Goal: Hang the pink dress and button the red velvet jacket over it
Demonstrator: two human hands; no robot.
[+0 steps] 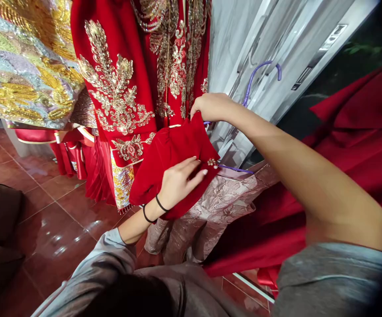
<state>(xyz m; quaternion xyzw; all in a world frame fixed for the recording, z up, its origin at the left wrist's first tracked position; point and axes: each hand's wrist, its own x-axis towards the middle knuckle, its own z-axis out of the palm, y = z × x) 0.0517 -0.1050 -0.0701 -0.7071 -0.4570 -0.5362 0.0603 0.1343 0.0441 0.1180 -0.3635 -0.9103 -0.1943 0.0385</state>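
A small red velvet garment (177, 147) with puffed gathers and a gold jewelled ornament (212, 162) at one edge is in front of me. At its upper edge, my right hand (212, 107) is closed, pinching the fabric; its fingertips are partly hidden. My left hand (180, 178), two black bands at the wrist, lies on the velvet with fingers stretched out and thumb apart. A purple hanger (235, 168) shows below the ornament. Underneath hangs a pale pink floral brocade garment (217, 198).
Behind hangs a red robe (111, 88) with gold beadwork. A gold and pastel sequinned garment (22, 66) is at left. Another purple hanger hook (260, 66) shows near the grey curtain (230, 39). Dark red cloth (352, 145) drapes at right, above a tiled floor (58, 224).
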